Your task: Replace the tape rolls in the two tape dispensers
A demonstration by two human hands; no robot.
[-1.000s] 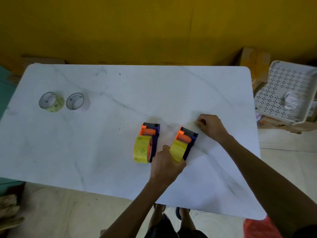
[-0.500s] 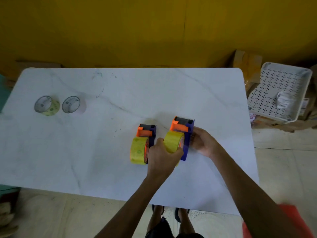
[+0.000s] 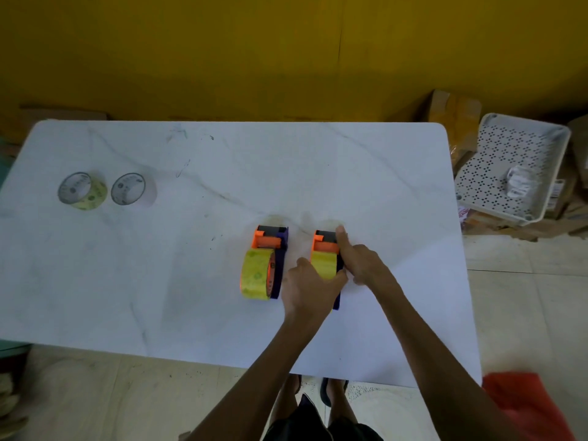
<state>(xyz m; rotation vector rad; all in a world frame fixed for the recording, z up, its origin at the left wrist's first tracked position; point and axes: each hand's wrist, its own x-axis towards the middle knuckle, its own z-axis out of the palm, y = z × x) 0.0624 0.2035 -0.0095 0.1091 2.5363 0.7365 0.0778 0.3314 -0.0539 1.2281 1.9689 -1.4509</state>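
Note:
Two orange-and-purple tape dispensers lie side by side near the middle of the white table (image 3: 381, 192). The left dispenser (image 3: 270, 246) carries a yellow roll (image 3: 256, 273) and is untouched. On the right dispenser (image 3: 324, 245), my left hand (image 3: 310, 289) grips the yellow roll (image 3: 323, 265) from the near side. My right hand (image 3: 358, 261) presses against that dispenser's right side, its index finger stretched along the frame. Two spare rolls stand at the table's far left: a yellowish roll (image 3: 83, 192) and a pale pinkish roll (image 3: 133, 189).
A white perforated plastic tray (image 3: 515, 163) with a small wrapped item sits off the table's right edge, beside cardboard boxes (image 3: 455, 113). A yellow wall runs behind the table. My feet stand under the near edge. Something red (image 3: 525, 405) lies at bottom right.
My right hand came from the tabletop beyond the right dispenser onto its right side. The right dispenser turned from tilted to parallel with the left one. My left hand stayed on its roll.

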